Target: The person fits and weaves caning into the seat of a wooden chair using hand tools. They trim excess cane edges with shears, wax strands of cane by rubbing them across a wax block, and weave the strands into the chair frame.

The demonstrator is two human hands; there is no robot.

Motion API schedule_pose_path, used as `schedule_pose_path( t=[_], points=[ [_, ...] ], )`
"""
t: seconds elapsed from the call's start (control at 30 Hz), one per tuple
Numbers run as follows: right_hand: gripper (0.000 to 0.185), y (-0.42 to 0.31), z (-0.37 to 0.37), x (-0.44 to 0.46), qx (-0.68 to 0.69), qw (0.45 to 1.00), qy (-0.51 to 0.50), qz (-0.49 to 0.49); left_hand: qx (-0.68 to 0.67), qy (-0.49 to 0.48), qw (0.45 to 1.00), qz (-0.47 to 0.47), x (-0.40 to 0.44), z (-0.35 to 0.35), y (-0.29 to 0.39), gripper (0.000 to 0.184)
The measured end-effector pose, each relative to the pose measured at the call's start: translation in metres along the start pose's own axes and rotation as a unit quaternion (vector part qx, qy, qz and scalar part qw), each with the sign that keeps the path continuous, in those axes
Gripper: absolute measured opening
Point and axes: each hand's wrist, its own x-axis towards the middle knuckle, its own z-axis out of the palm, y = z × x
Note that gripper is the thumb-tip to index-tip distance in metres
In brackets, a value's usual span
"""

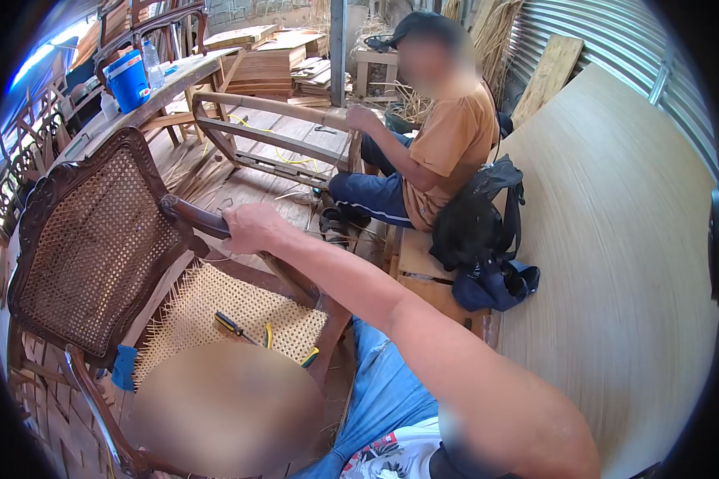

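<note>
right hand (252, 229), centre left of frame: fingers closed around the curved armrest of a chair (204, 217); bare forearm extends from lower right. left hand: cannot be made out, so its state cannot be told.

the chair occupies the left and lower left. frame is dark, glossy wood with carved scrollwork along the crest; 2 curved arms noted. backrest (96, 247) is a rounded panel of brown open-mesh cane. seat panel (216, 291) is paler woven cane, with loose strand ends fringing its left edge. lower part of the seat is covered by a blurred patch and could not be inspected.

lying on the cane: 1 screwdriver (230, 323) with a black-and-yellow handle, and, near it, curved yellow handles (269, 335), tool type unclear. a blue scrap (124, 367) sits at the seat's left side.

upper centre: a seated co-worker (451, 152) in an orange shirt, 1 hand at the top corner of a bare wooden frame (276, 144); grip cannot be told.

right side: a broad, smooth, fine-grained wood panel (607, 263), with ribbed metal sheeting (639, 48) behind. beside the panel, a limp black bag (475, 211) and a navy cap (491, 286).
</note>
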Motion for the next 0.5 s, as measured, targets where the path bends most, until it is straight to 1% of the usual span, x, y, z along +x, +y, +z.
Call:
schedule_pose_path(
  t=[0.1,0.2,0.3,0.4,0.5],
  points=[
    [0.055,0.004,0.011,0.012,-0.015,0.999,0.030,0.010,-0.043,0.011,0.999,-0.008,-0.001,-0.003,0.004,0.021],
    [0.059,0.007,-0.001,0.024,-0.043,0.999,-0.008,0.028,-0.076,0.020,0.997,-0.019,0.000,-0.006,0.007,0.019],
    [0.063,0.014,-0.009,0.035,-0.040,0.999,-0.018,0.021,-0.105,0.026,0.994,-0.026,0.003,-0.009,0.011,0.017],
    [0.063,0.019,-0.010,0.043,-0.066,0.998,-0.008,0.023,-0.133,0.030,0.990,-0.038,0.005,-0.015,0.014,0.015],
    [0.067,0.015,-0.020,0.043,-0.091,0.995,0.023,0.026,-0.159,0.037,0.986,-0.041,0.007,-0.022,0.019,0.014]
  ],
)
